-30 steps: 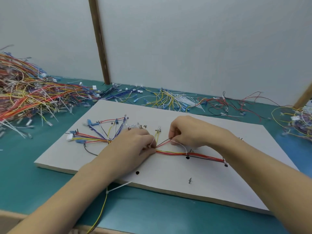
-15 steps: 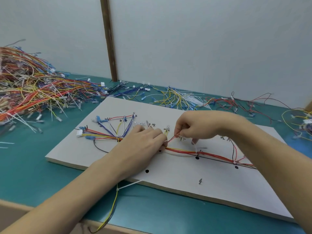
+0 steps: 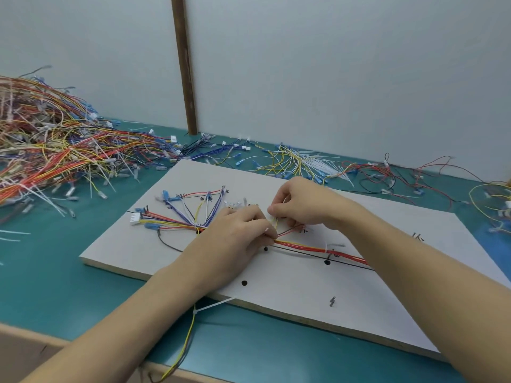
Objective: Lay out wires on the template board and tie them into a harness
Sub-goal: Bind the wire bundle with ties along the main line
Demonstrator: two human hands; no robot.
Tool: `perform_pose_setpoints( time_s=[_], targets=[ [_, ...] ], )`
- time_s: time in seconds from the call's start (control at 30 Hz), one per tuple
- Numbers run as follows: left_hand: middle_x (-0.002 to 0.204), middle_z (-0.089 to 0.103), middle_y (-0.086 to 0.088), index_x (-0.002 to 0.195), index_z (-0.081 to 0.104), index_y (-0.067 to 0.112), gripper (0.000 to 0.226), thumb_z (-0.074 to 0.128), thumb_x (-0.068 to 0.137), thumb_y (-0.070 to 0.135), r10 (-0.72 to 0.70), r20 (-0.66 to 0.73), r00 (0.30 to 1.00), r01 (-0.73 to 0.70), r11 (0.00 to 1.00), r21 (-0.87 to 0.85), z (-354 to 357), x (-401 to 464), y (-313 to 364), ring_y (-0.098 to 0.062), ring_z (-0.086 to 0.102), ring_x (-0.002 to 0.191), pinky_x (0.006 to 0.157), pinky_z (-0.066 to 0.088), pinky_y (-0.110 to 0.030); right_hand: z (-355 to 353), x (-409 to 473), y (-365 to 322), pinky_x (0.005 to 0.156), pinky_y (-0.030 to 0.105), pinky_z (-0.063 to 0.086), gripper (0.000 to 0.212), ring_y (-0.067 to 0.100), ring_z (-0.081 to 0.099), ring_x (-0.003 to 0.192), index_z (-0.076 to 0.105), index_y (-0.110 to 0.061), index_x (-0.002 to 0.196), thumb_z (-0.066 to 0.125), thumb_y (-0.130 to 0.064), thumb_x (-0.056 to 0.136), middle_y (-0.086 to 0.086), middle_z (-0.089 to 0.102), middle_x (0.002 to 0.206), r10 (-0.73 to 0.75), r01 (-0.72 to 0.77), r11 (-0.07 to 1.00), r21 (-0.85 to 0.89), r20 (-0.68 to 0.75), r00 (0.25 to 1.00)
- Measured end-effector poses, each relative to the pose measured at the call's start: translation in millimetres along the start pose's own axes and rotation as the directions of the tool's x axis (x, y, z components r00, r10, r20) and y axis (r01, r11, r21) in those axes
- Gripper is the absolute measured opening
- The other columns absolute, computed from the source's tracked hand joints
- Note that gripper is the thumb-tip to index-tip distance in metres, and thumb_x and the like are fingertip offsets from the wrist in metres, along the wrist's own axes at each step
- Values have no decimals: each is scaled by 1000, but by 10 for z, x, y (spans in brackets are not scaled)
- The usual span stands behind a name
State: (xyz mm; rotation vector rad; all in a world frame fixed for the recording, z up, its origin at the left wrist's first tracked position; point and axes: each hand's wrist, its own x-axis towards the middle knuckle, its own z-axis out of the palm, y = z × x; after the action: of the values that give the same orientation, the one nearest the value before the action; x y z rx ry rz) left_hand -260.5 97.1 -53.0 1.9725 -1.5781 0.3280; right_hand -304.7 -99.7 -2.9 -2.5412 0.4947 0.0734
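A white template board (image 3: 290,294) lies on the green table. A wire harness (image 3: 307,246) of red, orange and yellow wires runs along its black line, fanning into blue, red and yellow branches (image 3: 190,214) with a white connector (image 3: 135,218) at the left. My left hand (image 3: 235,239) presses the bundle down at the branch point, fingers pinched on the wires. My right hand (image 3: 298,203) hovers just above and right of it, pinching a thin yellow wire (image 3: 276,221). A white cable tie (image 3: 326,248) wraps the bundle further right.
A big heap of finished harnesses (image 3: 55,150) fills the left of the table. Loose wires and white cable ties (image 3: 312,164) lie behind the board along the wall. A tied yellow-and-black wire (image 3: 190,330) hangs over the front edge.
The view has shifted, so the board sits further right in frame. My right hand rose from the bundle and now pinches the yellow wire higher up. My left hand stays on the branch point.
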Motion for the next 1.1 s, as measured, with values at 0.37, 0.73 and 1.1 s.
perform_pose_setpoints(
  time_s=[0.37,0.73,1.1],
  targets=[
    [101,71,16,103,71,28,40,77,81,-4,-287,-174,942,214,913,-347,-395,-40,-217,-9,72,89,80,48,-11,-114,30,66,62,29,61,18,15,61,61,74,-6,103,57,0,101,5,60,72,33,-91,786,612,105,994],
    [100,63,13,102,75,34,27,67,90,57,-326,37,945,321,942,98,-283,-226,-302,-14,49,103,92,44,-43,178,274,-263,59,25,44,24,7,58,66,78,-24,95,72,-47,91,-8,68,81,-106,107,993,40,-15,994],
    [89,59,15,90,65,24,17,65,96,40,-294,-51,954,297,953,52,-255,-221,-286,-14,56,89,82,45,-41,78,269,-179,52,25,51,11,13,60,59,72,-19,85,66,-15,93,-2,70,72,-49,72,922,380,-72,996]
  ],
)
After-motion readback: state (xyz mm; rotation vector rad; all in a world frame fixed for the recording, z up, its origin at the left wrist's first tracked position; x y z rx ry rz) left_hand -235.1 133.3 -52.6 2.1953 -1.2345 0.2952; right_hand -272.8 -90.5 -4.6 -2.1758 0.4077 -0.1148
